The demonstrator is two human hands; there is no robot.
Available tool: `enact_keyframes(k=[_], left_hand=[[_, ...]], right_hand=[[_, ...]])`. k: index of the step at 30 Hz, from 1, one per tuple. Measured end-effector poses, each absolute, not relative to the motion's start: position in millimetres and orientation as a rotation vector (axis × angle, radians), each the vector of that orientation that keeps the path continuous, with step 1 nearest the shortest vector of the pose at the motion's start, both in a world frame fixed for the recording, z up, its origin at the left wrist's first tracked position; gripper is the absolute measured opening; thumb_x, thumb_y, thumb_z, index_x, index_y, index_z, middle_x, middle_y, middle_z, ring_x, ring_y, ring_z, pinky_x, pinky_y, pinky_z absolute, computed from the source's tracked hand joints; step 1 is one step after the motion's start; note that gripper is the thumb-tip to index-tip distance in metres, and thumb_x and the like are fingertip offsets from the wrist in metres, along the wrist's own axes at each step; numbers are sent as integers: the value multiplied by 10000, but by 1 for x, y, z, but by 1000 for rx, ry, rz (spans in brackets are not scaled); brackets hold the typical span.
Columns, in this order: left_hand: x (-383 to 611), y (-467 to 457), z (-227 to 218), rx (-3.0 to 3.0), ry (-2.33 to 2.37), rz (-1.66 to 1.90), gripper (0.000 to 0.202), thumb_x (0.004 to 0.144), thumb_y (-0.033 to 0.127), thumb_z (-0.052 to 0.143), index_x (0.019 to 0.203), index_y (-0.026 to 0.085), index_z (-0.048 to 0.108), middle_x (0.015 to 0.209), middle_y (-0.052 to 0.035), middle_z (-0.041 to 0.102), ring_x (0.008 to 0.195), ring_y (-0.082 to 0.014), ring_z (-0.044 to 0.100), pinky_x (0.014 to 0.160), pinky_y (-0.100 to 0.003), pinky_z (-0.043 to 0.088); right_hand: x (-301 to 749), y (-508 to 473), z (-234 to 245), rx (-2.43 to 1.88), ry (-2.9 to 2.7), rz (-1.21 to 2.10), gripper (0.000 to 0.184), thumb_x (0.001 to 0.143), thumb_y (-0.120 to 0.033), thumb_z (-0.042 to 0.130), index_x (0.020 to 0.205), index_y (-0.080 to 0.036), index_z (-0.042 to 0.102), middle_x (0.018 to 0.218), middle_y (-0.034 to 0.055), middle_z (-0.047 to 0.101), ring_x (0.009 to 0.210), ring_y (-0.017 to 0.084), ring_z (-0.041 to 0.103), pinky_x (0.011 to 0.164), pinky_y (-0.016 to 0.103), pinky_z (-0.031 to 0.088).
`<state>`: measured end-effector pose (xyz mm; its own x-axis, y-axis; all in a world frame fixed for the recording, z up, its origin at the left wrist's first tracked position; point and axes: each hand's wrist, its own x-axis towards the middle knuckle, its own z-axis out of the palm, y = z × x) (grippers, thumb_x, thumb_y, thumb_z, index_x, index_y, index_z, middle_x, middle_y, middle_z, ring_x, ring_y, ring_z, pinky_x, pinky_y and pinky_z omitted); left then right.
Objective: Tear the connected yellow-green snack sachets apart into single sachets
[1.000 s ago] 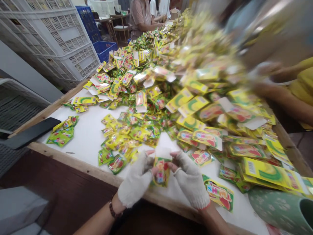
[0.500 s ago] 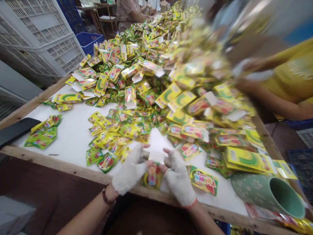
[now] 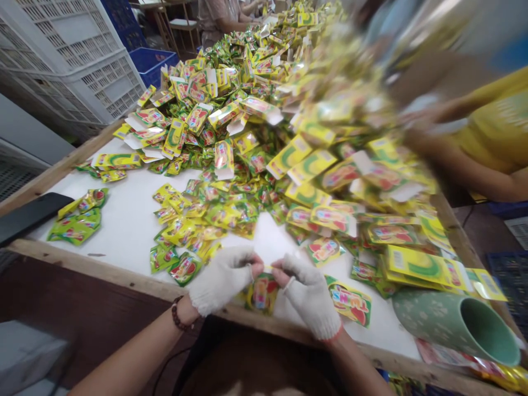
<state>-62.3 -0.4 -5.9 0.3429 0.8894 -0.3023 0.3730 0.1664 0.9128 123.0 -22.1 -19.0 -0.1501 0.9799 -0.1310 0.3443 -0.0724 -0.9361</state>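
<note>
My left hand (image 3: 220, 278) and my right hand (image 3: 307, 291) both wear white knit gloves with the fingertips bare. They meet at the near edge of the white table (image 3: 124, 231), each pinching the top of one small yellow-green candy packet (image 3: 260, 292) that hangs between them. To the right of my right hand lies a larger flat packet (image 3: 350, 301). A loose heap of small packets (image 3: 193, 220) lies just beyond my left hand.
A big pile of yellow-green packets and cards (image 3: 268, 110) covers the table's far side. A green cup (image 3: 454, 324) lies tipped at the right. A black phone (image 3: 28, 217) rests on the left rim. White crates (image 3: 70, 60) stand left. A person's arm (image 3: 466, 165) reaches in at right.
The white card held up above the packet is gone from between my fingers. My hands have closed in together on the packet's top edge. The camera view shifted slightly.
</note>
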Motion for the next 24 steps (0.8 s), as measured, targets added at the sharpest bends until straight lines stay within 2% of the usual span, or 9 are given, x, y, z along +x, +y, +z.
enact_keyframes(k=[3, 6, 8, 10, 14, 18, 19, 21, 24], left_hand=[[-67, -3, -9, 1494, 1205, 550, 226, 865, 327, 525, 794, 155, 654, 724, 7, 613, 695, -127, 528, 638, -226, 415], [-72, -11, -13, 1662, 1178, 572, 230, 901, 318, 496, 819, 180, 660, 738, 11, 618, 718, -129, 546, 675, -236, 429], [-74, -18, -15, 1793, 1186, 615, 180, 897, 289, 515, 892, 201, 671, 815, -3, 648, 780, -141, 578, 728, -250, 450], [-73, -23, -16, 1919, 1187, 659, 169, 885, 229, 529, 973, 218, 672, 922, -27, 669, 855, -156, 599, 775, -266, 467], [-66, -28, -20, 2106, 1180, 653, 239, 880, 116, 471, 971, 217, 668, 973, -41, 676, 899, -159, 613, 800, -270, 490], [-77, -22, -24, 2164, 1331, 698, 266, 889, 157, 483, 1125, 199, 599, 1083, -71, 656, 1017, -189, 607, 876, -300, 490], [-83, -19, -24, 2152, 1399, 718, 256, 891, 176, 487, 1125, 193, 591, 1091, -76, 650, 1024, -196, 603, 880, -312, 488], [-96, -15, -22, 2116, 1516, 698, 183, 896, 196, 479, 1026, 188, 608, 1022, -70, 654, 965, -198, 610, 842, -322, 490], [-105, -12, -17, 2146, 1554, 474, 151, 893, 171, 459, 887, 190, 609, 899, -49, 646, 871, -197, 603, 785, -327, 480]], right_hand=[[128, -24, -22, -1438, -1625, 1196, 184, 859, -289, 562, 845, -189, 715, 735, 16, 696, 708, 178, 639, 634, 262, 510], [137, -29, -23, -1309, -1783, 1117, 202, 861, -229, 557, 970, -216, 726, 889, 41, 739, 828, 206, 681, 740, 308, 540], [140, -31, -23, -1204, -1892, 1042, 245, 858, -191, 554, 1044, -231, 709, 971, 58, 731, 914, 215, 675, 800, 329, 535], [139, -31, -21, -1152, -1981, 975, 257, 870, -157, 522, 1041, -232, 700, 933, 62, 713, 882, 195, 661, 765, 304, 523], [130, -29, -16, -1231, -2103, 874, 218, 868, -113, 481, 809, -202, 671, 734, 31, 623, 690, 156, 579, 624, 257, 441], [140, -31, -6, -1495, -2127, 726, 135, 840, -167, 544, 954, -187, 613, 854, 60, 652, 762, 192, 591, 661, 283, 431], [148, -31, -1, -1559, -2184, 648, 122, 831, -195, 568, 946, -191, 610, 872, 70, 654, 770, 206, 591, 660, 294, 425], [164, -31, 9, -1656, -2348, 463, 60, 805, -262, 621, 778, -210, 604, 803, 66, 638, 727, 223, 571, 632, 315, 395], [177, -24, 17, -1688, -2438, 325, 143, 803, -308, 645, 709, -208, 604, 766, 65, 624, 720, 230, 558, 647, 335, 384]])
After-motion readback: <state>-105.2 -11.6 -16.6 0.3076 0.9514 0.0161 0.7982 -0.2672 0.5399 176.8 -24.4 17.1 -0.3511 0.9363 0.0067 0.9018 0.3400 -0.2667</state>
